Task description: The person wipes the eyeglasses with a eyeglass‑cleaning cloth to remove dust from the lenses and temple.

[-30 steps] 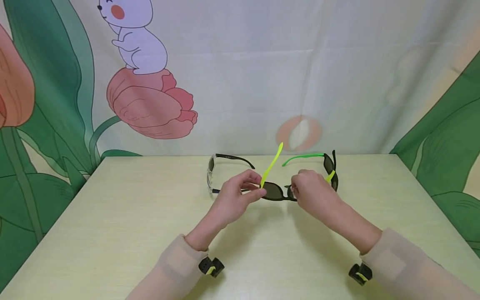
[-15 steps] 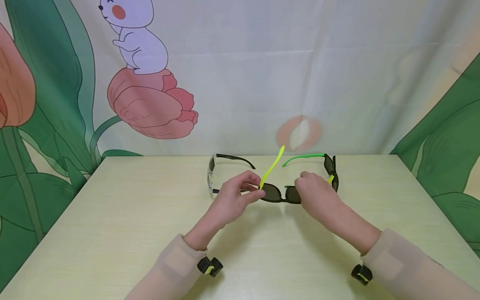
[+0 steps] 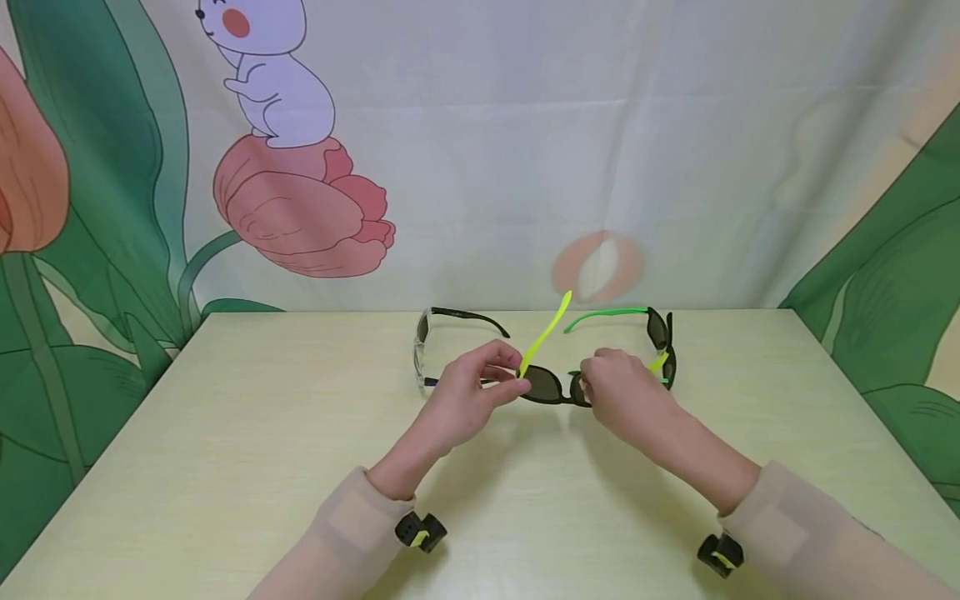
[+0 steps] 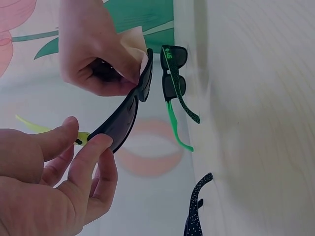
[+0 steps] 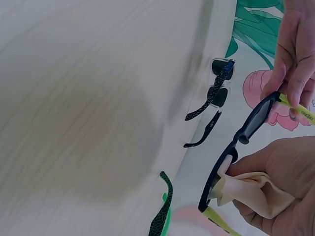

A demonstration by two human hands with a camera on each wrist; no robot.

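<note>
In the head view, black sunglasses point(image 3: 543, 384) with neon-yellow arms are held up above the table. My left hand point(image 3: 476, 392) pinches them at the hinge corner, thumb and fingers around the frame end; the yellow arm point(image 3: 546, 333) points up and away. My right hand point(image 3: 630, 392) grips a cream cloth point(image 5: 258, 191), which shows in the right wrist view. Its thumb and fingers pinch the cloth over the other lens. In the left wrist view, the cloth point(image 4: 134, 42) pokes out behind the frame beside the right thumb. The head view hides the cloth behind the hand.
Clear-framed sunglasses point(image 3: 421, 350) with dark arms stand on the table behind the left hand. Another pair, black sunglasses point(image 3: 658, 331) with a green arm, stands behind the right hand. A printed curtain point(image 3: 480, 167) hangs at the table's back edge.
My right hand slid a little right along the lens, then back left and slightly lower. The held sunglasses dipped slightly; my left hand stayed nearly still.
</note>
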